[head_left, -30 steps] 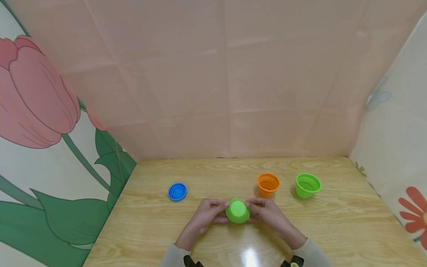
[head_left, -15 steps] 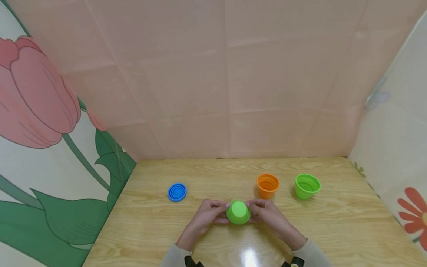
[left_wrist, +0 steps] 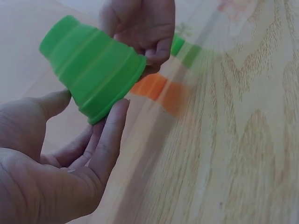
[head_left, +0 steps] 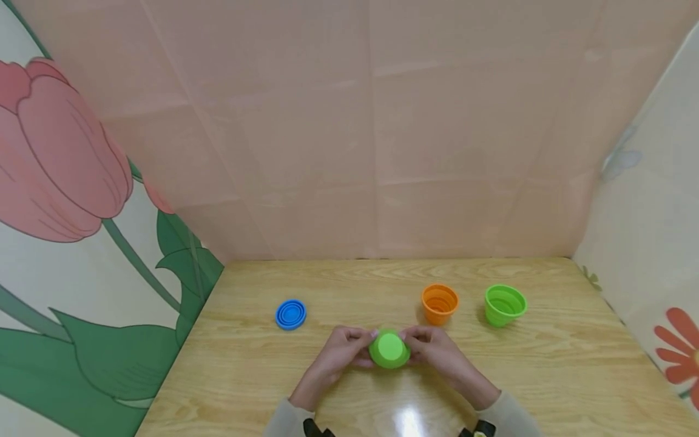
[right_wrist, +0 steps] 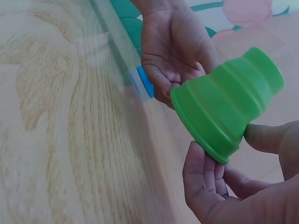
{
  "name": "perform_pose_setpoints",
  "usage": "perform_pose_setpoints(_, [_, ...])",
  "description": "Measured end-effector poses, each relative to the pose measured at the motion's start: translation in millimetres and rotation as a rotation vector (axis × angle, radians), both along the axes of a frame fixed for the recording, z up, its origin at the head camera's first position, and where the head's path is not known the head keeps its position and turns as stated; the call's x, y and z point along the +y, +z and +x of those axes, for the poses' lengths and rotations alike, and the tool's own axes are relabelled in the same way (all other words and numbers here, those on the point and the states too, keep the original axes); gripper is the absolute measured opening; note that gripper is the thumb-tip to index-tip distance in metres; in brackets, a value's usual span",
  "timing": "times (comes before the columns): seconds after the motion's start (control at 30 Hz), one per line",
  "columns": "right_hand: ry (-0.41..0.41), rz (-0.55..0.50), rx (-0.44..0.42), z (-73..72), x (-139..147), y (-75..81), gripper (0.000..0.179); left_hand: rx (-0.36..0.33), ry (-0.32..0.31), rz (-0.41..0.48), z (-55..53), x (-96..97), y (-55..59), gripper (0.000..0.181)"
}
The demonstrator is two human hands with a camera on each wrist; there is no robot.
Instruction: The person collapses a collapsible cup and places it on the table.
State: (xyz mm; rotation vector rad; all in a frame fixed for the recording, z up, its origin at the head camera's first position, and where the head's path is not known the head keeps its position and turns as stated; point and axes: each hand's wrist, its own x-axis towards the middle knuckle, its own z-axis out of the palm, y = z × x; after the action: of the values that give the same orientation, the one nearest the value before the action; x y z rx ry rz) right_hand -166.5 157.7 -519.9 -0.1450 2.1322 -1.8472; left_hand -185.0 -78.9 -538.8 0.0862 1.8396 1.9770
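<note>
A green collapsible cup [head_left: 390, 349] is held upside down above the table's middle, its base turned up toward the head camera. My left hand [head_left: 343, 352] pinches it from the left, thumb on the side wall and fingertips at the rim. From the other side my right hand [head_left: 437, 352] grips it in the same way. In the left wrist view the stepped wall of the green cup [left_wrist: 96, 70] is fully extended, wide rim lowest. The right wrist view has the same cup [right_wrist: 229, 105] between thumb and fingers of both hands.
Behind my right hand stands an orange collapsible cup [head_left: 439, 303], upright. Farther right is another green cup [head_left: 505, 304], also upright. A flattened blue collapsible cup [head_left: 290, 314] lies to the left on the wooden table [head_left: 229, 364]. A pink sheet [head_left: 371, 152] rises along the back edge.
Almost nothing differs: both hands keep hold of the green cup, which shifts and tilts very slightly. The other cups stay put.
</note>
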Motion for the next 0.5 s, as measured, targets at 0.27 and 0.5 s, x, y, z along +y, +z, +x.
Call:
perform_pose_setpoints(0.27, [0.044,0.013,0.018,-3.0,9.0,-6.4,0.035,-0.007,-0.027,-0.001,-0.1,4.1,0.5,0.031])
perform_pose_setpoints(0.5, [0.027,0.044,0.02,-1.4,6.7,-3.6,0.031,-0.001,-0.063,-0.019,0.8,3.8,1.2,0.031])
